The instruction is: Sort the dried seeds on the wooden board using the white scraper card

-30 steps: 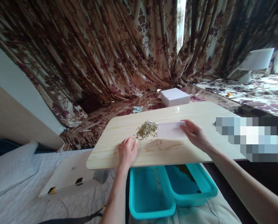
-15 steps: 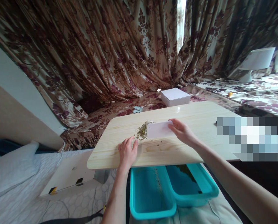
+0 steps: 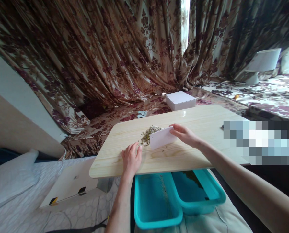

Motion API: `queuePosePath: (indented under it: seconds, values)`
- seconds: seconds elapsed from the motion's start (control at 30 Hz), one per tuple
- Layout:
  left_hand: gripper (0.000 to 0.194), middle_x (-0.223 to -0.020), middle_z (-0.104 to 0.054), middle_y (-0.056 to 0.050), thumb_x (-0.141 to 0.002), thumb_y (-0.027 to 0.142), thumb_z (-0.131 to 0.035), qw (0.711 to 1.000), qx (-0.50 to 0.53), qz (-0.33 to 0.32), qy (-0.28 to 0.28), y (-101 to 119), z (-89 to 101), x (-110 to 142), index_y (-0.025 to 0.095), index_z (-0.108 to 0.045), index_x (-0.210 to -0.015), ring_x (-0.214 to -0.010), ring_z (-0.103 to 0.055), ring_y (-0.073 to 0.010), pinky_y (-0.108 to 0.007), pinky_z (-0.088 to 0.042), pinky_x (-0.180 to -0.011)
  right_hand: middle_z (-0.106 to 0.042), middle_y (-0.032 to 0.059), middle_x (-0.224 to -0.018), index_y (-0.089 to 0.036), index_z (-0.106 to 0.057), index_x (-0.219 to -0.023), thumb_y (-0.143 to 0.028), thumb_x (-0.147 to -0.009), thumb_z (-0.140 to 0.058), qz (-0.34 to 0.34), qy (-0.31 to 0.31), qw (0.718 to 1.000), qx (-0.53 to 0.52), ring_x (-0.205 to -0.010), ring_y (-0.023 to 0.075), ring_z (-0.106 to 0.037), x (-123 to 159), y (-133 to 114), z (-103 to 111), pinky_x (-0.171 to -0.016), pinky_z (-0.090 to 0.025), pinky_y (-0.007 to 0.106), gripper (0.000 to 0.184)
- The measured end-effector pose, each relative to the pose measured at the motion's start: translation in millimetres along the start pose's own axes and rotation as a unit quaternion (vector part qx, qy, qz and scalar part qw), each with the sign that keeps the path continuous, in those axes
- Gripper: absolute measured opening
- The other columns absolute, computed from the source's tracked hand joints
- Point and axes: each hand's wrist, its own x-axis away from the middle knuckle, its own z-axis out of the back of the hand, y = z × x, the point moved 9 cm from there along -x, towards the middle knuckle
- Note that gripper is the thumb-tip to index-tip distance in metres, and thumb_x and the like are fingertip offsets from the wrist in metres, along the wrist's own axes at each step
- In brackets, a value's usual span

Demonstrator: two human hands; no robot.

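In my right hand [image 3: 183, 133] is a flat white plastic scraper card [image 3: 161, 137], gripped by its right end and tilted over the tabletop. Its left end reaches the near right side of a loose pile of small greenish-brown seeds or grains [image 3: 148, 134]; part of the pile lies behind it. My left hand [image 3: 132, 157] rests on the light wood-grain table [image 3: 202, 126] just short of the pile, fingers spread and holding nothing. A few stray grains [image 3: 164, 150] lie below the card.
Under the near table edge sit two turquoise bins [image 3: 156, 223]; dark grains show inside the right one. A white box [image 3: 180, 101] stands behind the table. To the left, a large white carton [image 3: 66, 184] lies on the bed [image 3: 15, 194]. A lamp [image 3: 263, 61] stands far right.
My right hand has turned the white card so its left end swings nearer to me, and shifted it slightly left. More of the pile shows behind it. My left hand stays put.
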Motion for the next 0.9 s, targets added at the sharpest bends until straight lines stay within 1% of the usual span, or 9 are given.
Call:
queuePosePath:
  seconds: [0.13,0.23,0.33,0.43,0.53,0.7,0.8,0.9]
  values:
    - [0.036,-0.121,-0.067,-0.01,-0.094,0.04,-0.039,1.0,-0.001,0.001,-0.001,0.7,0.6,-0.4,0.023,-0.063,-0.114,-0.117,-0.057,-0.0243,-0.045,-0.035,-0.106,-0.062,-0.0011,-0.071,-0.019,-0.063,-0.081,-0.04,-0.075,-0.057,-0.013,0.009,1.0,0.021,-0.067,0.0152,-0.053,-1.8,1.7,9.8,-0.063,-0.042,0.028,0.023]
    - [0.037,-0.122,-0.066,-0.01,-0.094,0.04,-0.039,1.0,0.002,0.0,-0.004,0.8,0.0,-0.3,0.022,-0.063,-0.115,-0.117,-0.057,-0.0246,-0.046,-0.034,-0.106,-0.06,-0.0019,-0.069,-0.019,-0.062,-0.08,-0.037,-0.074,-0.055,-0.019,0.017,0.999,0.024,-0.065,0.0145,-0.05,-3.3,0.4,10.7,-0.061,-0.039,0.027,0.02]
    - [0.037,-0.122,-0.066,-0.01,-0.094,0.04,-0.039,1.0,0.002,-0.001,-0.006,0.2,-1.0,-0.1,0.022,-0.063,-0.115,-0.117,-0.057,-0.0249,-0.046,-0.033,-0.107,-0.06,-0.0017,-0.07,-0.019,-0.062,-0.081,-0.034,-0.074,-0.054,-0.011,0.024,1.0,0.005,-0.066,0.0145,-0.05,-6.9,-5.6,3.4,-0.061,-0.039,0.026,0.018]
    - [0.037,-0.122,-0.066,-0.01,-0.094,0.041,-0.039,1.0,0.003,-0.002,-0.005,-0.2,-1.4,0.1,0.022,-0.063,-0.115,-0.118,-0.056,-0.0251,-0.047,-0.033,-0.107,-0.06,-0.0014,-0.07,-0.019,-0.061,-0.081,-0.032,-0.074,-0.054,-0.001,0.024,1.0,-0.009,-0.065,0.0143,-0.05,-12.8,-10.2,-8.5,-0.06,-0.038,0.026,0.016]
    - [0.037,-0.122,-0.066,-0.01,-0.094,0.04,-0.04,1.0,0.002,-0.002,-0.002,0.1,-1.2,0.0,0.021,-0.063,-0.116,-0.117,-0.057,-0.025,-0.047,-0.033,-0.108,-0.059,-0.0012,-0.07,-0.019,-0.058,-0.078,-0.031,-0.074,-0.053,-0.003,0.022,1.0,-0.013,-0.065,0.0138,-0.05,-18.1,-6.5,-15.8,-0.059,-0.038,0.026,0.013]
    - [0.036,-0.121,-0.067,-0.011,-0.094,0.039,-0.04,1.0,-0.001,-0.002,0.002,2.0,-0.3,0.0,0.02,-0.063,-0.115,-0.116,-0.058,-0.0251,-0.047,-0.034,-0.107,-0.061,-0.001,-0.071,-0.019,-0.058,-0.079,-0.032,-0.072,-0.055,-0.012,0.061,0.998,-0.013,-0.067,0.0141,-0.051,-19.1,6.0,-4.8,-0.06,-0.039,0.026,0.015]
    - [0.035,-0.12,-0.067,-0.011,-0.093,0.038,-0.042,1.0,-0.002,-0.002,0.006,2.5,0.9,0.3,0.021,-0.064,-0.114,-0.116,-0.058,-0.0248,-0.046,-0.035,-0.107,-0.061,-0.0007,-0.072,-0.019,-0.057,-0.079,-0.033,-0.071,-0.055,-0.017,0.064,0.998,-0.016,-0.068,0.0144,-0.051,-17.1,8.2,-0.8,-0.061,-0.039,0.026,0.016]
    - [0.035,-0.12,-0.067,-0.011,-0.093,0.038,-0.042,1.0,-0.003,-0.005,0.004,2.7,0.8,0.2,0.021,-0.064,-0.115,-0.116,-0.058,-0.025,-0.047,-0.035,-0.106,-0.06,-0.0006,-0.072,-0.019,-0.057,-0.078,-0.035,-0.071,-0.055,-0.023,0.058,0.998,-0.016,-0.067,0.0141,-0.05,-15.4,8.1,-1.5,-0.061,-0.038,0.026,0.017]
